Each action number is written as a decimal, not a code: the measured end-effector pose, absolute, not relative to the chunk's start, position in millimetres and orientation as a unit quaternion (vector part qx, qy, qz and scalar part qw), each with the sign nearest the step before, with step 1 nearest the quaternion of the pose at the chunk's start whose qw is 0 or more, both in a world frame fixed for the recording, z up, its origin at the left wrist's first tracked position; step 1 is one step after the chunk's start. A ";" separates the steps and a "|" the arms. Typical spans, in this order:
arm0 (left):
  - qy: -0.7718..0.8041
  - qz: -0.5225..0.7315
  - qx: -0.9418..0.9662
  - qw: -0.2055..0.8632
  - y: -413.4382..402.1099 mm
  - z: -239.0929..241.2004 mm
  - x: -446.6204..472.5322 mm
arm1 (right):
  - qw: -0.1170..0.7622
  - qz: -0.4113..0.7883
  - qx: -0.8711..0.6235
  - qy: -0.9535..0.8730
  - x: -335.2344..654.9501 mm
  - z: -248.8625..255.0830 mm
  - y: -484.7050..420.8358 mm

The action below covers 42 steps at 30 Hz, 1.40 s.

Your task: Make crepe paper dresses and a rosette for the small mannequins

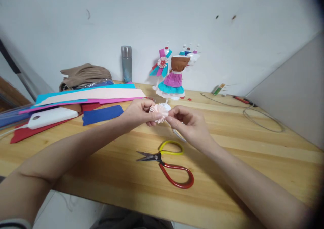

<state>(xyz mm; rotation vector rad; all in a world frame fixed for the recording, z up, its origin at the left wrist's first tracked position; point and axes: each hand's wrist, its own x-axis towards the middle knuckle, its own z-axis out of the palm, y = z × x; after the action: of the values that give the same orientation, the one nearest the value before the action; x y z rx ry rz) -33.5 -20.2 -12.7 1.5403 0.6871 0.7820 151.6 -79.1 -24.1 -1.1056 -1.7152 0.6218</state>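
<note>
Clearly, both hands are closed on one pale pink, round, fan-pleated paper rosette (159,111), held above the wooden tabletop (253,148) near its middle. The left hand (138,113) clamps it from the left, thumb across the front; the right hand (191,122) pinches its right edge between thumb and forefinger.

Of the containers, a grey-blue cylindrical bottle with a silver lid (127,67) stands upright near the wall; its lid is on, so its contents cannot be told. At the far left, a clear plastic wrapper (14,117) has blue material showing through it. Beside it, turquoise, pale pink and magenta paper sheets (88,95) lie in a loose pile before a crumpled brown cloth (86,74), and a flat white plastic device with a cord (53,117) rests on red material. A short dark blue strip (102,115) lies near the left wrist.

Behind the rosette, a tiered brown, magenta and turquoise miniature dress (173,78) stands beside a smaller outfit bearing a pleated rosette (162,62). Nearest the person, metal scissors with yellow and red handles (156,157) lie with their blades slightly parted.
</note>
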 end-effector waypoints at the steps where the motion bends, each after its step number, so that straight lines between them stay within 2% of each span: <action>1: 0.295 0.331 0.663 0.604 -19.5 -12.5 -33.8 | 0.486 0.259 -0.450 -0.703 151.6 -23.2 -79.2; 10: 0.293 0.257 0.640 0.662 -17.3 -17.7 -34.2 | 0.446 0.272 -0.472 -0.710 152.8 -28.9 -77.6; 15: 0.301 0.215 0.668 0.646 -17.9 -12.4 -36.0 | 0.425 0.276 -0.481 -0.716 156.2 -24.2 -77.3; 26: 0.273 0.206 0.697 0.631 -12.1 -9.8 -42.8 | 0.433 0.236 -0.501 -0.711 159.6 -25.6 -75.3; 36: 0.272 0.270 0.663 0.643 -5.1 -22.7 -38.3 | 0.457 0.348 -0.487 -0.658 157.2 -32.3 -69.2; 42: 0.287 0.264 0.671 0.631 -12.7 -25.0 -30.5 | 0.438 0.363 -0.500 -0.653 153.6 -40.9 -66.5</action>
<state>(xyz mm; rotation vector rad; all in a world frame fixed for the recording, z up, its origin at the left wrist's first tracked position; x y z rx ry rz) -30.5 -12.7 -25.0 1.5362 0.6581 0.6040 153.6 -66.5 -40.9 -1.2430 -1.6226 0.9034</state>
